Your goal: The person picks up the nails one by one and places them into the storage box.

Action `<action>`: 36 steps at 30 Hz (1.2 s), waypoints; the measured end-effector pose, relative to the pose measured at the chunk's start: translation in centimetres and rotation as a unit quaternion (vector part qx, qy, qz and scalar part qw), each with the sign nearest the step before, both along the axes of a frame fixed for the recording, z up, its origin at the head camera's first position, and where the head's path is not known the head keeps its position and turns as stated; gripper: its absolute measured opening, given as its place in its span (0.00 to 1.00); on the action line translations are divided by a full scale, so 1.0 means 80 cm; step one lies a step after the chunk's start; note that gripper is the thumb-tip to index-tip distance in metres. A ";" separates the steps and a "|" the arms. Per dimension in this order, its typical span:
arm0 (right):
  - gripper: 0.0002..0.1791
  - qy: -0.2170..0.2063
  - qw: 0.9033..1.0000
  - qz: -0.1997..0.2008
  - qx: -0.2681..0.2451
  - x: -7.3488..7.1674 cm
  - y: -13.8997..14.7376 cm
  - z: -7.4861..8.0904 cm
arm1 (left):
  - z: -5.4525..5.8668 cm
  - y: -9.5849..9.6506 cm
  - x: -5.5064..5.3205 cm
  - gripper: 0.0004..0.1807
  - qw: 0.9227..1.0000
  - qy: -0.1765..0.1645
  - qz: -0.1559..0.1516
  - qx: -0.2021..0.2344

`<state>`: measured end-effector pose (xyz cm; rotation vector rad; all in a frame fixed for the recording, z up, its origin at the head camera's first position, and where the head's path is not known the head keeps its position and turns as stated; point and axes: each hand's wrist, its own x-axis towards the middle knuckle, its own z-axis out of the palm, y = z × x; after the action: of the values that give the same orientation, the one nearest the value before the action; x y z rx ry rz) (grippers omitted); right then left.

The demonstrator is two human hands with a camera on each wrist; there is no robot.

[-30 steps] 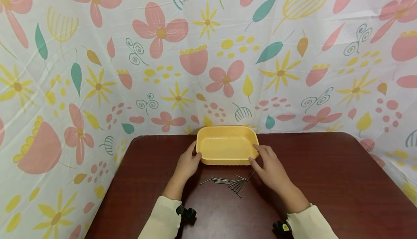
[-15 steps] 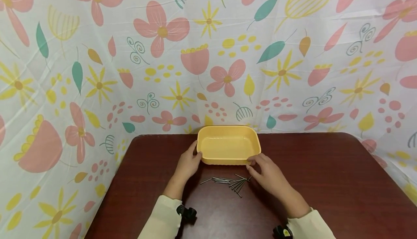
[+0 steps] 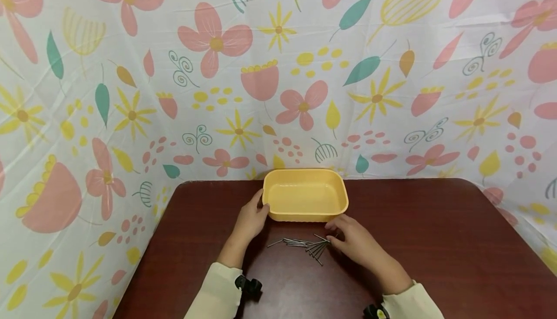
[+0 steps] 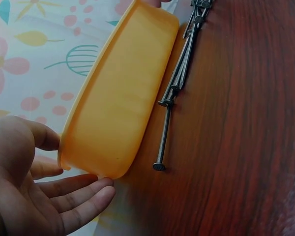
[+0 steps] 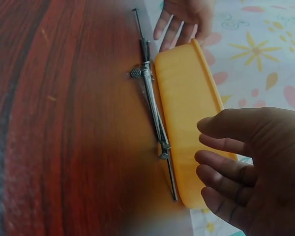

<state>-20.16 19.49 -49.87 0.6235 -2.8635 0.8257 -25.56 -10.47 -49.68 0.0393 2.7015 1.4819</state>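
A shallow yellow plastic tray (image 3: pixel 304 198) with rounded corners stands at the back of the table, its inside bare. My left hand (image 3: pixel 251 218) holds its left end, the thumb at the near corner; in the left wrist view the fingers (image 4: pixel 83 199) lie along the end wall. In front of the tray, several metal nails (image 3: pixel 317 247) lie in a loose, partly fanned pile. My right hand (image 3: pixel 359 244) is off the tray, fingers loosely bent, its thumb and forefinger beside the right end of the pile. Nothing shows between those fingers in the right wrist view.
The dark reddish-brown table (image 3: pixel 435 241) has rounded back corners. A white cloth (image 3: pixel 391 43) printed with flowers and leaves hangs right behind it and along the left side. Black wrist-camera mounts (image 3: pixel 249 286) sit at both sleeves.
My right hand has let go of the tray's right end and come down and left to the nails. The left hand stays at the tray, which has barely shifted.
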 end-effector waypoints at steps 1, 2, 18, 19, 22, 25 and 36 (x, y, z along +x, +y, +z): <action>0.11 -0.005 1.000 0.000 0.002 0.000 0.000 0.000 | 0.000 0.000 0.000 0.34 1.000 0.000 0.000 0.000; 0.11 -0.007 1.000 0.001 0.003 0.001 0.000 0.000 | 0.000 0.000 0.000 0.34 1.000 0.001 -0.001 0.000; 0.09 0.019 0.999 0.033 0.002 0.004 -0.003 -0.008 | -0.005 -0.002 -0.002 0.33 1.000 0.008 0.000 -0.009; 0.09 0.018 0.999 0.034 0.002 0.004 -0.003 -0.008 | -0.004 -0.002 -0.002 0.34 1.000 0.008 0.000 -0.010; 0.09 0.019 0.999 0.035 0.005 0.003 -0.003 -0.010 | -0.002 -0.001 -0.002 0.34 1.000 0.006 0.000 -0.009; 0.08 0.018 0.999 0.031 0.011 0.003 -0.003 -0.012 | 0.000 -0.001 -0.002 0.34 1.000 0.005 0.003 -0.012; 0.07 0.013 0.999 0.024 0.027 0.002 -0.002 -0.020 | -0.003 -0.002 -0.004 0.34 1.000 0.014 0.003 -0.022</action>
<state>-20.02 19.33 -51.47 0.7051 -2.8662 0.7424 -25.90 -10.59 -49.94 0.0499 2.7577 1.4323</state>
